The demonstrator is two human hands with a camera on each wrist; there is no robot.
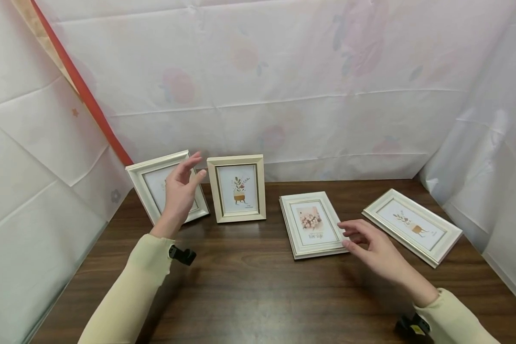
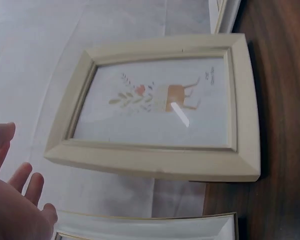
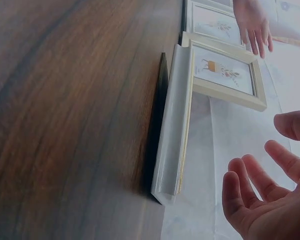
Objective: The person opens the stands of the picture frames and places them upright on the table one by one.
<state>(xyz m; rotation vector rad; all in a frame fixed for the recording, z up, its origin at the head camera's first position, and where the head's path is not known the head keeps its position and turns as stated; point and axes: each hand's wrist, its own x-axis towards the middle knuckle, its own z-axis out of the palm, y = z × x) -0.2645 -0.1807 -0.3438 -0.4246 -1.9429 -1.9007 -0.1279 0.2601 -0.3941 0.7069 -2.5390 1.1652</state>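
Observation:
My left hand (image 1: 179, 193) is raised in front of a white picture frame (image 1: 155, 184) that stands at a slant at the back left, covering part of its picture. Its fingers are loosely bent and hold nothing. Beside it, a cream picture frame (image 1: 236, 218) with a potted-plant print stands upright. My right hand (image 1: 376, 248) hovers at the right edge of a white picture frame (image 1: 290, 234) with a flower print, which lies face up. In the right wrist view, the fingers of the right hand (image 3: 270, 200) are spread and grip nothing.
Another white picture frame (image 1: 443, 251) with a plant print lies face up on the right of the brown wooden table (image 1: 241, 296). A pale patterned cloth (image 1: 301, 124) hangs behind the table and along its sides. A red strip (image 1: 83, 86) runs down the left corner.

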